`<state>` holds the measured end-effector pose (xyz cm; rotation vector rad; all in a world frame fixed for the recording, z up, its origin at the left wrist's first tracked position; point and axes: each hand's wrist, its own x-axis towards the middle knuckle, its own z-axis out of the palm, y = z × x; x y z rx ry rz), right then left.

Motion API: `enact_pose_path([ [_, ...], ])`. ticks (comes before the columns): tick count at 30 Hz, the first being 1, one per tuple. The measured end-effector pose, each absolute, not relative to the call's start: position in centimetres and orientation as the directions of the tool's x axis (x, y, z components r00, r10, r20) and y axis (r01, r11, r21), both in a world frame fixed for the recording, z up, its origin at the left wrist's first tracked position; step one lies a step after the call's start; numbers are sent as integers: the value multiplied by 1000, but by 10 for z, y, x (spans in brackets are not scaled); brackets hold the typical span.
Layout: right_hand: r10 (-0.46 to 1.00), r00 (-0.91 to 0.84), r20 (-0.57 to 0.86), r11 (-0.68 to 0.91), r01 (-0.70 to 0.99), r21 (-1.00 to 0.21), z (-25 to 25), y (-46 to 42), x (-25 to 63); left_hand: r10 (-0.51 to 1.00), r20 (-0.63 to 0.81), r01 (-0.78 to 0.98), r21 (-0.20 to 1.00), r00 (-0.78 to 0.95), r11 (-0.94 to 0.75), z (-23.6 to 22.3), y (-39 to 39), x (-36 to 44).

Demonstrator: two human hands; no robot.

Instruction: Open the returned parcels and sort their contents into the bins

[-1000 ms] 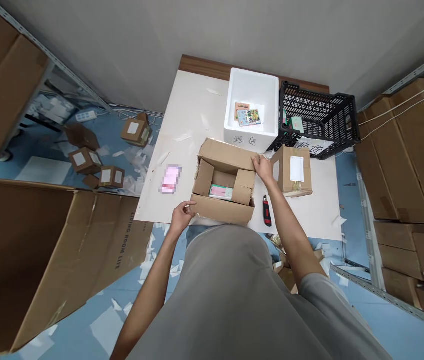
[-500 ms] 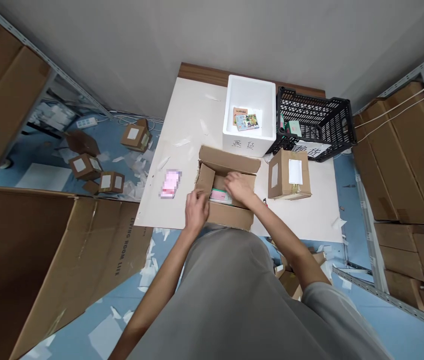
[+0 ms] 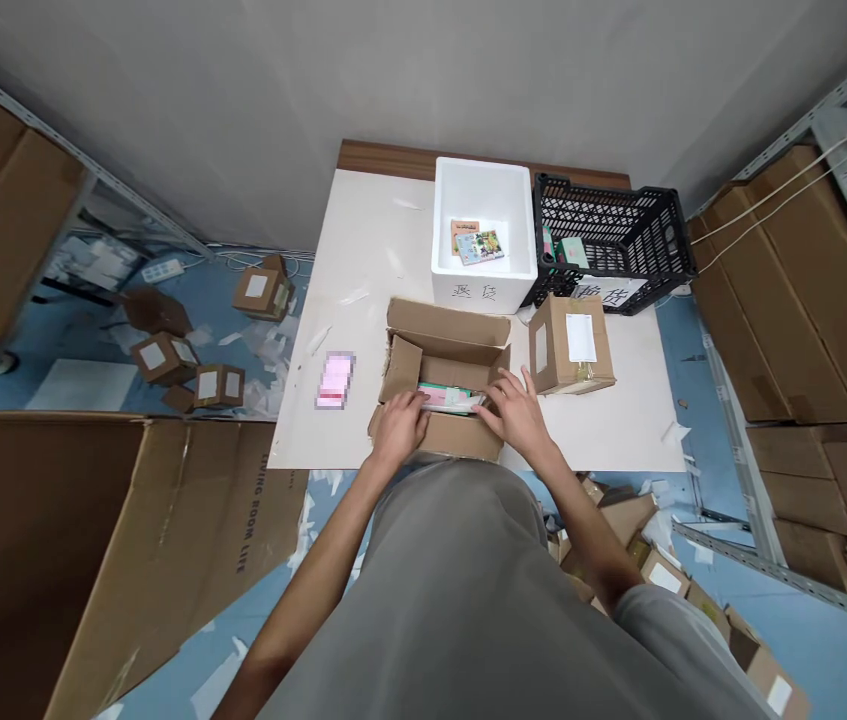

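An open cardboard box [image 3: 447, 320] stands on the table in front of me, its flaps folded out. Inside lies a flat pink, green and white packet [image 3: 447, 397], apparently tilted up along its near edge. My left hand [image 3: 399, 428] reaches over the box's near left corner, thumb and fingers closed on the packet's left end. At the other end my right hand [image 3: 517, 412] pinches the packet between thumb and index finger, its other fingers raised and apart. Both hands partly cover the near flap.
Behind the box stand a white foam box [image 3: 486, 290] holding small booklets and a black plastic crate [image 3: 610, 225]. A sealed carton [image 3: 571, 345] with labels sits right, a pixelated pink item [image 3: 335, 380] left. A large open carton [image 3: 205, 500] flanks the white table [image 3: 363, 240].
My hands have moved from the box's flaps and rim to the packet inside and taken hold of its ends. The right inner flap has been pushed back. The utility knife is now hidden.
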<state>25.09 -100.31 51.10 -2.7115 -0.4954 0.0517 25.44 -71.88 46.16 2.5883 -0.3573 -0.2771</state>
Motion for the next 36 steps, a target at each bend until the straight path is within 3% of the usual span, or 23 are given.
enact_pose_path([
  [7,256,960,-110,-889,189,-418,473,-1021,204,-398,-162,-282,473,903,-834,463,-725,292],
  [11,244,961,-130,-883,165,-439,462,-1015,192,-544,-295,-441,350,785,-826,454,-749,335],
  [14,224,965,-133,-880,141,-454,459,-1011,189,-588,-371,-488,332,719,-807,438,-770,362],
  [21,200,966,-163,-875,101,-474,459,-1007,189,-629,-477,-532,339,613,-776,400,-791,381],
  [36,218,957,-192,-886,112,-449,466,-1005,201,-619,-500,-499,368,606,-785,378,-799,378],
])
